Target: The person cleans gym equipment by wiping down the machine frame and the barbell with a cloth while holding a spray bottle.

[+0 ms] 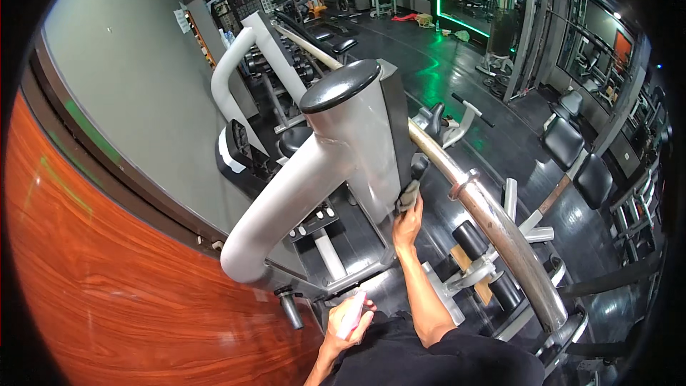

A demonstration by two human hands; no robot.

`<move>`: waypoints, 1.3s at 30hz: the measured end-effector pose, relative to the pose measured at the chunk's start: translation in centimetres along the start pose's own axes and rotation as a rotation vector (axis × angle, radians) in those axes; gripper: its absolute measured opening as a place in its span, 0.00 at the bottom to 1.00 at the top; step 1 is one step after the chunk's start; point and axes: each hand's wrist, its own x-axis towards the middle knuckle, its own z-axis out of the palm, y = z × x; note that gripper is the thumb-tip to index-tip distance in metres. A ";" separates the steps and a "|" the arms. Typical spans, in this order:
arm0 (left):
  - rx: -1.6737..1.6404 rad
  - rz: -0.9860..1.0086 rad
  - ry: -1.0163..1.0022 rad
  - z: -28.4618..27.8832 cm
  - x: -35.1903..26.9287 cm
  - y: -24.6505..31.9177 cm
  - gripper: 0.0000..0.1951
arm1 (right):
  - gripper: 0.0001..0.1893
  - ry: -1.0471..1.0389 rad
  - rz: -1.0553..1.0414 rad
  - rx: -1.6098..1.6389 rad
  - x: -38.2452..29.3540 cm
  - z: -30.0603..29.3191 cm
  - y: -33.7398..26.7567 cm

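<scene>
My right hand [408, 225] grips a grey cloth [409, 197] and holds it against the lower dark edge of a gym machine's silver-grey upright [370, 145]. A glossy black oval cap [341, 84] tops this upright. Lower and to the left, close to my body, my left hand [348, 317] is closed around a pale, whitish-pink object [352, 315], whose kind I cannot tell. To the right of my right hand runs a worn metal barbell [498, 225] with a thick sleeve.
A glossy wood-grain panel [134, 289] and a grey wall panel [161, 102] stand at the left. The machine's thick curved tube [284, 203] crosses the middle. Black roller pads [470, 239] lie below the barbell at right. Padded seats [563, 142] and more gym equipment stand farther off.
</scene>
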 end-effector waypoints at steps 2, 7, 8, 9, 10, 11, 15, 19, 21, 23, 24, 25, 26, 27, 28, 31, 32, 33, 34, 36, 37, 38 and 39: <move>-0.005 0.034 -0.027 0.1 -0.1 -0.5 0.19 | 0.22 -0.098 0.135 0.046 -1.8 -0.5 2.5; -0.033 0.054 -0.040 0.3 0.4 0.2 0.17 | 0.14 -0.220 0.616 0.061 -3.8 -1.8 6.4; -0.044 0.032 -0.048 0.1 0.3 0.2 0.16 | 0.15 -0.127 0.597 0.090 -3.1 -1.9 5.4; -0.043 0.030 -0.044 0.0 0.3 0.4 0.16 | 0.16 -0.031 0.578 0.113 -2.3 -2.0 4.9; -0.037 0.004 -0.045 0.1 0.4 0.7 0.15 | 0.16 -0.013 0.553 0.152 -1.1 -2.4 5.5; -0.031 -0.022 -0.045 0.2 0.4 1.0 0.14 | 0.16 0.017 0.493 0.199 0.2 -2.3 6.9; -0.001 -0.049 0.000 -0.9 -0.3 0.9 0.15 | 0.14 -0.047 0.393 0.260 6.4 -2.1 1.9; -0.001 -0.001 0.003 -0.1 0.0 0.9 0.16 | 0.17 -0.207 -0.424 0.288 9.4 -0.9 7.6; 0.015 0.027 0.014 -0.1 0.0 0.7 0.16 | 0.19 -0.387 0.055 0.252 10.2 0.4 6.3; 0.032 0.037 0.061 -0.9 -0.6 0.3 0.16 | 0.12 -0.519 0.103 0.095 8.9 -1.4 0.9; 0.023 0.040 0.065 -0.7 -0.7 0.2 0.16 | 0.11 -0.390 0.079 0.121 7.8 -1.8 -0.2; 0.017 0.018 0.066 -0.5 -0.8 -0.1 0.15 | 0.10 -0.264 0.057 0.148 6.3 -2.3 -0.8; 0.003 0.002 0.058 -0.1 -0.7 -0.2 0.15 | 0.10 -0.161 0.013 0.106 4.9 -2.4 0.0; -0.010 0.004 0.053 0.2 -0.5 -0.2 0.15 | 0.10 -0.059 -0.031 0.066 3.2 -2.0 1.2; -0.032 -0.018 0.031 0.1 -0.3 -0.1 0.14 | 0.11 -0.018 -0.069 0.029 1.1 -1.7 1.2; -0.096 -0.065 0.021 0.2 0.6 0.9 0.12 | 0.12 -0.123 0.031 0.069 -4.4 -0.3 2.9; -0.080 -0.045 0.004 0.3 0.8 1.0 0.12 | 0.12 -0.169 0.153 0.050 -6.3 0.4 4.8; -0.066 -0.025 -0.014 0.6 1.0 1.1 0.12 | 0.12 -0.213 0.276 0.028 -7.9 1.0 7.0; -0.068 -0.031 -0.020 0.8 1.0 1.1 0.12 | 0.12 -0.361 0.452 -0.087 -9.2 1.1 9.0; -0.093 -0.035 -0.001 0.8 0.9 0.9 0.12 | 0.12 -0.320 0.556 0.009 -10.5 1.1 9.1; -0.124 -0.024 0.006 0.7 1.0 0.8 0.12 | 0.12 -0.259 0.659 0.102 -10.7 1.2 8.8; -0.080 -0.001 -0.021 0.6 0.7 0.7 0.14 | 0.13 -0.111 0.651 0.148 -10.8 1.0 8.6; -0.066 -0.013 -0.017 0.2 0.3 0.4 0.14 | 0.13 -0.048 0.562 0.122 -9.9 1.0 6.8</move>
